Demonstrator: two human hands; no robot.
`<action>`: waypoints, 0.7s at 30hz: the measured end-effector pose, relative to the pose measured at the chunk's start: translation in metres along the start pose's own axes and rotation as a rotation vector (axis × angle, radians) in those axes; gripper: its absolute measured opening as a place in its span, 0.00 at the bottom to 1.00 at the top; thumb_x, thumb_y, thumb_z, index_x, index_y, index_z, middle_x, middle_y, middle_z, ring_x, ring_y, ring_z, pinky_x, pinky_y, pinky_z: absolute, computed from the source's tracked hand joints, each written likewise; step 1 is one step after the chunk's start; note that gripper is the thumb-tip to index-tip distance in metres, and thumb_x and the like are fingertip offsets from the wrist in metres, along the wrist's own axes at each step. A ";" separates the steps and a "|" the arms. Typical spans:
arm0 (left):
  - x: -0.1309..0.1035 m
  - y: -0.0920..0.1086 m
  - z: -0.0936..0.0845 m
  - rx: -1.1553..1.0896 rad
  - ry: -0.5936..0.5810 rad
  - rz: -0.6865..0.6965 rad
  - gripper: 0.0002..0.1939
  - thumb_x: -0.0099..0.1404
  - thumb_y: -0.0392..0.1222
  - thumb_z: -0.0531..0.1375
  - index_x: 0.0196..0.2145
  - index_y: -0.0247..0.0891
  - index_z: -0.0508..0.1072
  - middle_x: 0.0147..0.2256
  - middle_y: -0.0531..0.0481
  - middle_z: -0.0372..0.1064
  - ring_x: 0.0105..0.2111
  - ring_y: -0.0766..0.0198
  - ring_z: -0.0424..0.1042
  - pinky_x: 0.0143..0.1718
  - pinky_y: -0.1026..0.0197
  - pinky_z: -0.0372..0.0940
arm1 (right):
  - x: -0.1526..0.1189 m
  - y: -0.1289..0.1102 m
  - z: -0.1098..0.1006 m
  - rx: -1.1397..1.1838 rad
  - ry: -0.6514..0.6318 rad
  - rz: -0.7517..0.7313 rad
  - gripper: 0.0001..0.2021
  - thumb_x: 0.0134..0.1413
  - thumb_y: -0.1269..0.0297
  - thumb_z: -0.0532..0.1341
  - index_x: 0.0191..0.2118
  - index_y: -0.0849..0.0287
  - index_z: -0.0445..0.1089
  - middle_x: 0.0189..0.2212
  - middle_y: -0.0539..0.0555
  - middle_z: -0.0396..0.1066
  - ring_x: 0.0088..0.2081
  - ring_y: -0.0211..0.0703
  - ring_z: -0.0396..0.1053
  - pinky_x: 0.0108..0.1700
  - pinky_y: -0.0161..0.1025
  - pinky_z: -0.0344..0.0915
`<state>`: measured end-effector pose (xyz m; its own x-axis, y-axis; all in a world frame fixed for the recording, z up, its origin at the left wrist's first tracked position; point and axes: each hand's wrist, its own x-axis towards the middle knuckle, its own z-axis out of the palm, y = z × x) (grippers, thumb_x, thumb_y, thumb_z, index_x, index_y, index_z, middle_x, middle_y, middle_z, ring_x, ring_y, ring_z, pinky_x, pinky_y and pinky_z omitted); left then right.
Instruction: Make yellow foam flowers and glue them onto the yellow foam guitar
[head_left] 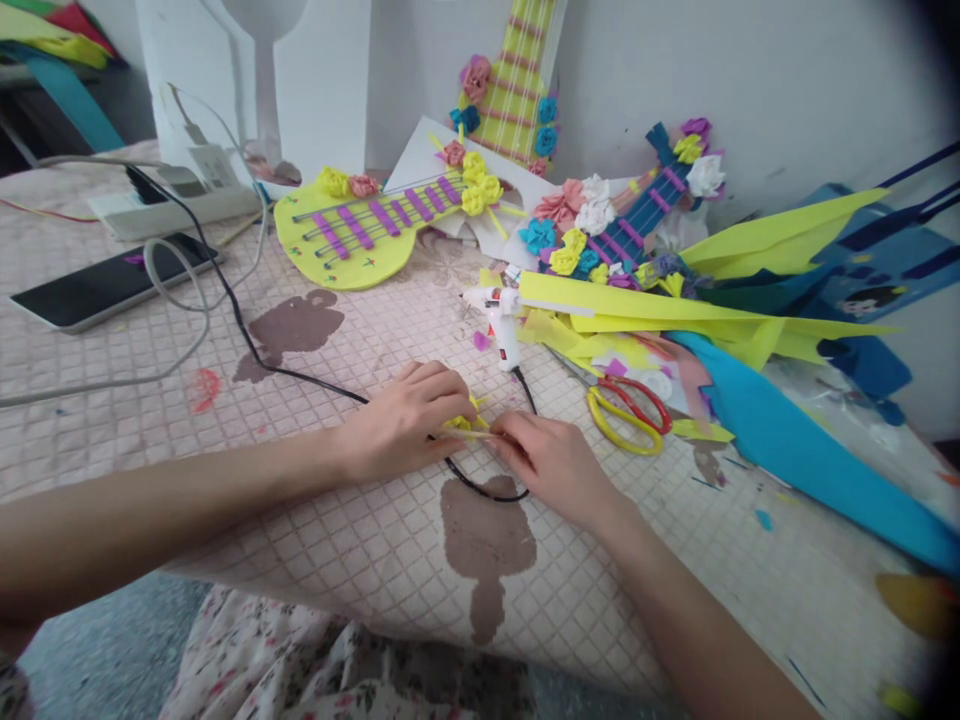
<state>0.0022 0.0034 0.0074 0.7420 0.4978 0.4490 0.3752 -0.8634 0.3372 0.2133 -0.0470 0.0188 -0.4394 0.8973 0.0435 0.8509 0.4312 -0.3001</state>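
My left hand (405,420) is closed over a small yellow crepe-paper piece (463,420), which looks like a paper flower and is partly hidden by the fingers. A thin pale stick (469,434) lies along its near side and runs between the two hands. My right hand (559,465) is closed, pinching the stick's right end with thumb and fingers. Just beyond the hands a white hot glue gun (505,330) stands on the table. Its black cord (480,490) passes beneath my hands.
Red-and-yellow scissors (630,412) lie right of the glue gun, beside yellow paper (637,305) and blue paper (817,470). Behind are a yellow paper guitar (352,265) and a blue one (637,225) with paper flowers. A phone (112,280) and power strip (176,205) lie left.
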 end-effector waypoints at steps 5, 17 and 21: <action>0.000 0.001 0.001 0.065 -0.008 0.033 0.06 0.62 0.38 0.59 0.38 0.37 0.69 0.38 0.47 0.67 0.40 0.59 0.64 0.43 0.56 0.60 | 0.000 0.000 0.002 0.001 0.019 0.016 0.09 0.62 0.60 0.52 0.35 0.58 0.65 0.30 0.51 0.71 0.30 0.39 0.67 0.32 0.35 0.57; 0.001 0.005 0.005 0.261 -0.006 0.056 0.04 0.66 0.37 0.54 0.36 0.39 0.70 0.35 0.49 0.69 0.39 0.61 0.65 0.43 0.56 0.56 | 0.003 -0.005 0.011 0.035 0.050 0.013 0.10 0.62 0.61 0.51 0.35 0.58 0.65 0.30 0.52 0.72 0.31 0.40 0.69 0.32 0.36 0.58; 0.001 0.006 0.006 0.297 0.008 0.064 0.05 0.67 0.38 0.53 0.35 0.40 0.69 0.34 0.50 0.69 0.38 0.61 0.64 0.43 0.55 0.54 | 0.003 -0.005 0.010 0.045 0.057 0.013 0.09 0.62 0.62 0.51 0.35 0.58 0.66 0.31 0.53 0.72 0.31 0.40 0.69 0.32 0.36 0.58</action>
<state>0.0092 -0.0020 0.0048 0.7653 0.4409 0.4689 0.4745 -0.8787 0.0517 0.2046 -0.0474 0.0108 -0.4100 0.9074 0.0926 0.8420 0.4156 -0.3439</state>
